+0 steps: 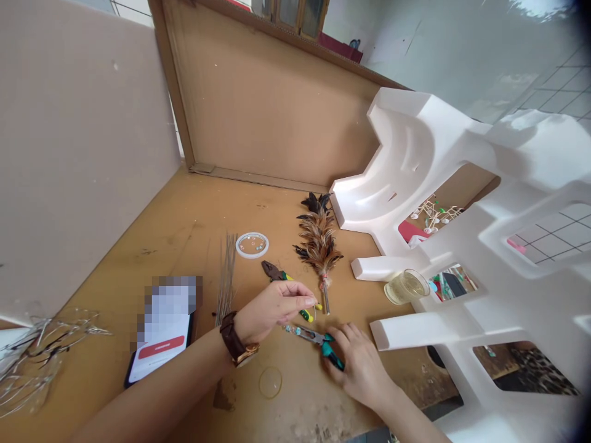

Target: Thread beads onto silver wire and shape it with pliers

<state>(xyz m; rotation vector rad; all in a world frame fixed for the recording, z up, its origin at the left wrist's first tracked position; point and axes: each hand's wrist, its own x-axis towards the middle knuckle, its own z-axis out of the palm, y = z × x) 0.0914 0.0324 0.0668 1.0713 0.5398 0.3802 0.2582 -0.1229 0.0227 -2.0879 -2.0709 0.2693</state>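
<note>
My left hand [284, 304], with a brown-strapped watch [237, 344] at the wrist, is closed in a pinch. A thin pale wire [315, 311] hangs in a curve from its fingertips. Fingers of my right hand [357, 360] are wrapped round the teal handles of a pair of pliers [333, 354], whose jaws point left. Small blue and clear beads [292, 330] lie at the tip of the jaws, just below my left hand; whether the jaws grip them I cannot tell. Behind my left hand lies a second pair of pliers [274, 271] with yellow-green handles, partly hidden.
Thin wires [225, 277] and a round white dish of beads [252, 245] lie behind my left hand. A feather bundle [321, 243] lies beyond. A phone [161, 338] and tangled wire [41, 351] are at left. A glass [406, 287] stands by white foam [401, 335] at right.
</note>
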